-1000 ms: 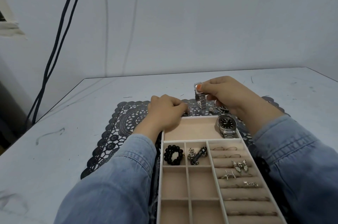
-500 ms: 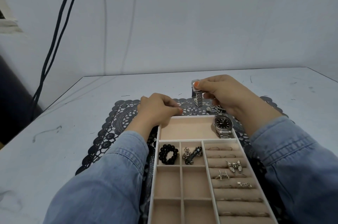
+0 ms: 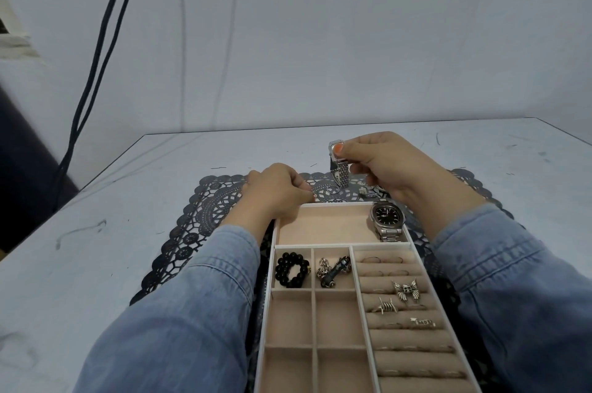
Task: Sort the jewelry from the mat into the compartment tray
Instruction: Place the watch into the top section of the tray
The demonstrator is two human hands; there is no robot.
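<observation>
Two hands at the far end of the tray, mesh-strap watch pinched in my R

Two dark cables (image 3: 96,49) hang down the wall far left. Black lace mat (image 3: 192,216) lies on the grey table (image 3: 96,232), w/ the white-walled, beige-lined compartment tray (image 3: 320,312) on top of it.

My left hand (image 3: 275,194) sits curled at the tray's far-left corner, fingers pressed together, tips down on the mat by a small ring (image 3: 333,190); can't tell if anything's pinched inside.

Tray, L to R: black bead bracelet (image 3: 292,269) in the first small cell, chain piece w/ dark pendant (image 3: 333,271) in the next. Ring rolls on the right side hold a winged skull ring (image 3: 406,289), a barbed-wire ring (image 3: 386,307) and a small lettered ring (image 3: 423,322); letters too small to read. Steel watch w/ dark dial (image 3: 387,219) lies in the wide far compartment, at its right end; dial text not legible.

My right hand (image 3: 384,165) is up above the mat's far edge, thumb and forefinger pinching a silver rectangular-case watch (image 3: 339,165) by its case, mesh strap hanging straight down, clear of the mat. A few small silver bits (image 3: 368,190) lie on the mat under that hand, partly hidden.
</observation>
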